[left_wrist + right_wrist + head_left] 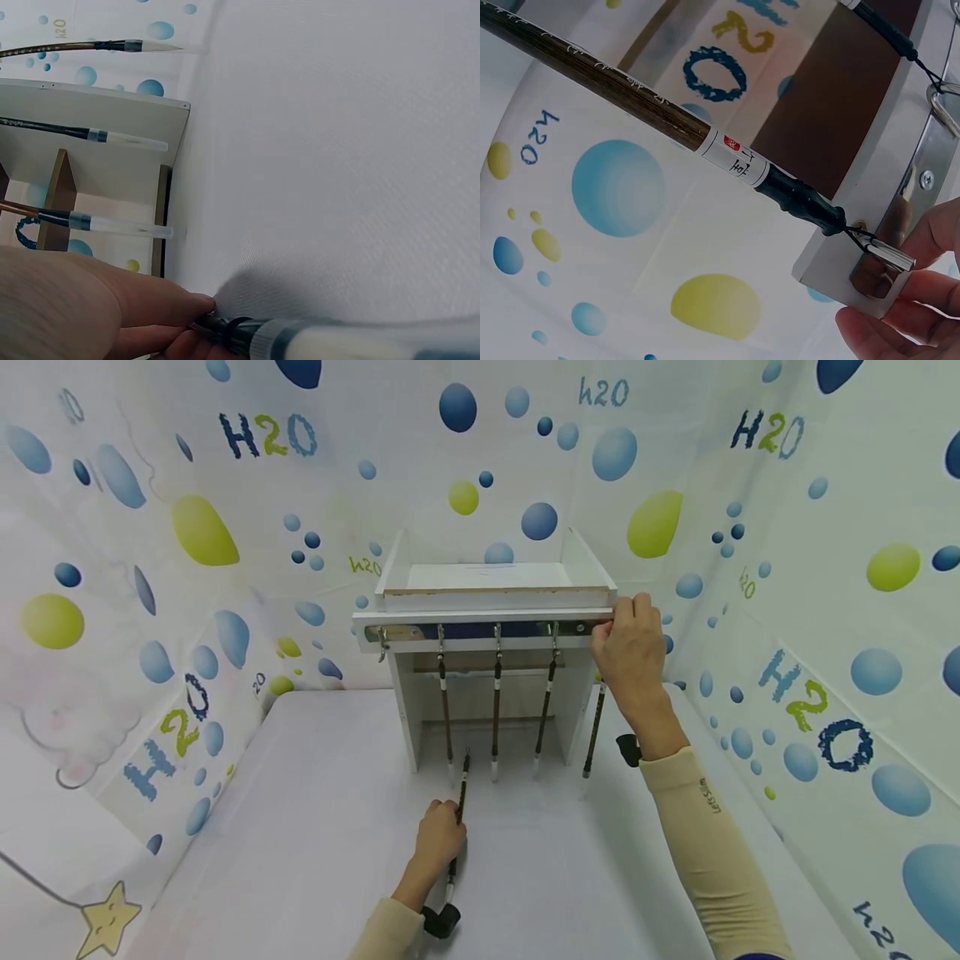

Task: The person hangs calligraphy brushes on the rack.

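A calligraphy brush (462, 787) with a dark handle is in my left hand (438, 839), low over the white surface. In the left wrist view its ferrule and white tip (330, 342) point right, and thumb and fingers pinch the handle. My right hand (632, 647) grips the right end of a white rail (480, 616) with a metal strip. Its fingers in the right wrist view (930, 292) curl round that end, beside a hook (889, 253) from which a brush (667, 112) hangs by its loop. Several other brushes (496, 710) hang along the rail.
The rail sits on the front of a white wooden shelf unit (401, 710) with an upper tray (495, 602). Its leftmost hook (382, 645) bears no brush. White cloth (315, 827) covers the table, and walls printed with bubbles and lettering surround it.
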Demonstrator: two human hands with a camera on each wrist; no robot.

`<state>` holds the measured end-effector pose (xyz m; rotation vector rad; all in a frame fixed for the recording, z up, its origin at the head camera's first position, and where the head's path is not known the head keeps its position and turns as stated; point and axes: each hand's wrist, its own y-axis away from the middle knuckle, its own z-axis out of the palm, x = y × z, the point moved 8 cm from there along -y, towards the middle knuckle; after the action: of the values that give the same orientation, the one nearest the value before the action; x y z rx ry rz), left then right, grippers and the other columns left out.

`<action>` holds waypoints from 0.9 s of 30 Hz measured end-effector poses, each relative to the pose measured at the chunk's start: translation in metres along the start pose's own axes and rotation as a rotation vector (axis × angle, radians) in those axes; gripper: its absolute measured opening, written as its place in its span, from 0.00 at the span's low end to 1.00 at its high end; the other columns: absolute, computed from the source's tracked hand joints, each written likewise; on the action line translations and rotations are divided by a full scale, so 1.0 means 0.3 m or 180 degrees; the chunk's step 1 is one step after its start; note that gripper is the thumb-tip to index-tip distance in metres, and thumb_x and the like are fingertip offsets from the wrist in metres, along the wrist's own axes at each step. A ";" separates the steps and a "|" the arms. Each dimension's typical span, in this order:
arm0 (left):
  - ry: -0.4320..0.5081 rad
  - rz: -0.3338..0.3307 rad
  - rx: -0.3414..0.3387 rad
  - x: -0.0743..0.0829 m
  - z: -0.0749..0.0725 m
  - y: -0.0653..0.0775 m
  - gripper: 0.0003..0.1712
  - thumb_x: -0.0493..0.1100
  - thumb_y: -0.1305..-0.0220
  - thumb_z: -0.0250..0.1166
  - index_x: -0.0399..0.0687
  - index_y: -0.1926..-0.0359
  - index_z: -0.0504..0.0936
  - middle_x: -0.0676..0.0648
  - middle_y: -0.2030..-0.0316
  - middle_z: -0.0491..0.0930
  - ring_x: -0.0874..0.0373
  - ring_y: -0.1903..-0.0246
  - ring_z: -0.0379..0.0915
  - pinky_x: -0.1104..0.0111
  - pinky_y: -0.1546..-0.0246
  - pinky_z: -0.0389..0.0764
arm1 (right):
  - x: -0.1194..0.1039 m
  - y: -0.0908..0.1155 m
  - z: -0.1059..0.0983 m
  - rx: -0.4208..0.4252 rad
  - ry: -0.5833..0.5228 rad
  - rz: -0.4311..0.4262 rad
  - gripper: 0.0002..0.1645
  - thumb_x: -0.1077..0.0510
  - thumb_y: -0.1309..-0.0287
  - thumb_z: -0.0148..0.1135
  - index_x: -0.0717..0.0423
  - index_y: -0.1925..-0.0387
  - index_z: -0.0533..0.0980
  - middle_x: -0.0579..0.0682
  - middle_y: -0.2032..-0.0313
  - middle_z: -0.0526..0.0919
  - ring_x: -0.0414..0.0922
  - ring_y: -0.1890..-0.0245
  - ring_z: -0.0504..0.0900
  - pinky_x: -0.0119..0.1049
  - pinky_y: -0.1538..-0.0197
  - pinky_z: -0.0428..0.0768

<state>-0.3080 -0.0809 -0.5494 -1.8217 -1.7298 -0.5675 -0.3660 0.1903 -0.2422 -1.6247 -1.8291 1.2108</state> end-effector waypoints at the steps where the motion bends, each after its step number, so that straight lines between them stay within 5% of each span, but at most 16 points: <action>1: 0.0006 0.0004 0.0003 0.000 -0.001 0.000 0.15 0.28 0.45 0.61 0.22 0.56 0.81 0.31 0.63 0.80 0.41 0.65 0.81 0.55 0.68 0.83 | 0.000 0.000 0.000 0.0001 -0.0007 0.0004 0.08 0.65 0.41 0.56 0.71 0.67 0.72 0.64 0.65 0.72 0.60 0.69 0.74 0.50 0.66 0.77; 18: 0.0340 -0.0058 -0.0029 0.008 -0.041 0.021 0.16 0.30 0.46 0.65 0.25 0.55 0.81 0.39 0.70 0.85 0.54 0.74 0.80 0.65 0.77 0.79 | -0.003 0.003 -0.001 0.0097 0.0030 -0.0099 0.06 0.67 0.43 0.53 0.70 0.72 0.71 0.65 0.68 0.71 0.59 0.73 0.72 0.49 0.70 0.75; 27: 0.0322 0.0009 0.0133 0.058 -0.109 0.037 0.19 0.32 0.47 0.65 0.30 0.52 0.81 0.46 0.73 0.81 0.60 0.79 0.71 0.70 0.81 0.71 | -0.008 0.002 -0.008 0.0100 0.0039 -0.0133 0.07 0.66 0.43 0.54 0.69 0.72 0.71 0.65 0.68 0.71 0.59 0.73 0.72 0.49 0.69 0.75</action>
<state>-0.2931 -0.0891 -0.5148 -1.7364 -1.6597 -0.6070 -0.3631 0.1888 -0.2409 -1.5660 -1.8185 1.2031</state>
